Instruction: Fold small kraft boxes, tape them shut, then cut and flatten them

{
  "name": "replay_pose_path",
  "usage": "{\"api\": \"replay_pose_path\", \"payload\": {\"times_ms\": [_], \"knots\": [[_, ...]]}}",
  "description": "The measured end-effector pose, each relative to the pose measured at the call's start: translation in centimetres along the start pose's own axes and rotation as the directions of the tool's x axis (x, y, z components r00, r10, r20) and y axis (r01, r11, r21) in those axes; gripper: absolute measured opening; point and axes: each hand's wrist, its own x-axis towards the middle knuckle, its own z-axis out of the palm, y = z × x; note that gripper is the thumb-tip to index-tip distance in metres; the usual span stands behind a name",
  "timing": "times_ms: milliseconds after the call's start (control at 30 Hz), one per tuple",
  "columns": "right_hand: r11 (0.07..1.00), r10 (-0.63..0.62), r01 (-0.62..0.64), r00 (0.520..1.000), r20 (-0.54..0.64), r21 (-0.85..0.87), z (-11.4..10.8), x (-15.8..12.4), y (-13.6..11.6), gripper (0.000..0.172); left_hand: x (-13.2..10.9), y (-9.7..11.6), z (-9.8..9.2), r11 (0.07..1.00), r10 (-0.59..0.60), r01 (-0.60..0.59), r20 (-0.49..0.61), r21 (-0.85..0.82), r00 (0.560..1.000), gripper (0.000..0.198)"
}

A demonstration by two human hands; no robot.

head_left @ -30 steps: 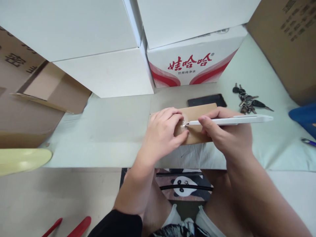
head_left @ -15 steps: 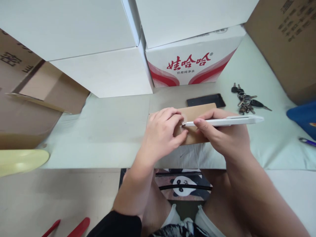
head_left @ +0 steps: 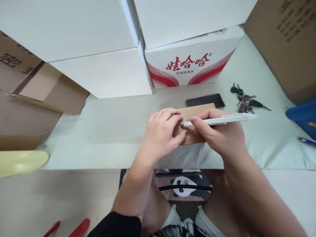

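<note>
A flat brown piece (head_left: pixel 196 111), which looks like cardboard or a notebook cover, lies on the cloth-covered table in front of me. My left hand (head_left: pixel 163 130) rests on its left part, fingers curled, thumb and fingertips closed round a small pale thing (head_left: pixel 181 129) too small and hidden to name. A white pen (head_left: pixel 219 120) is pinched in my right hand (head_left: pixel 219 135), lying slanted with its back end to the right. The pen's dark tip touches or nearly touches the pale thing between my left fingertips.
Behind the brown piece lie a black phone (head_left: pixel 205 100) and a bunch of keys (head_left: pixel 244 98). White boxes (head_left: pixel 101 74) and a red-and-white carton (head_left: pixel 184 70) stand at the back. Brown cartons (head_left: pixel 288 49) flank both sides. A blue object (head_left: pixel 302 118) and a purple pen (head_left: pixel 307 142) lie at right.
The white pen and my right hand have shifted slightly left and tilted a little. My left hand stays almost where it was on the brown piece.
</note>
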Motion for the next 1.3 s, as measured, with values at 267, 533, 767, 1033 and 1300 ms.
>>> {"api": "replay_pose_path", "payload": {"times_ms": [267, 533, 767, 1033, 1300], "knots": [[0.998, -0.036, 0.035, 0.999, -0.014, -0.045, 0.3, 0.0, 0.1, 0.03, 0.0, 0.0, 0.0, 1.0, 0.002, -0.002, -0.001, 0.0, 1.0, 0.018], [0.995, -0.094, 0.093, 0.994, -0.052, -0.025, 0.2, -0.2, 0.6, 0.03, 0.0, 0.1, -0.1, 1.0, 0.0, 0.0, 0.008, -0.002, 1.0, 0.017], [0.995, -0.102, 0.102, 0.993, -0.057, -0.001, 0.2, -0.3, 1.1, 0.03, 0.0, 0.1, -0.1, 1.0, -0.001, 0.001, 0.016, 0.008, 1.0, 0.017], [0.999, 0.006, -0.01, 0.994, -0.107, -0.032, -0.3, -0.6, -0.1, 0.03, 0.0, 0.0, -0.1, 1.0, -0.001, 0.001, 0.014, 0.007, 1.0, 0.017], [0.994, 0.083, -0.071, 0.985, -0.152, 0.086, -0.9, -0.3, 0.4, 0.029, 0.0, 0.0, -0.2, 1.0, -0.009, 0.009, 0.023, 0.003, 1.0, 0.018]]}}
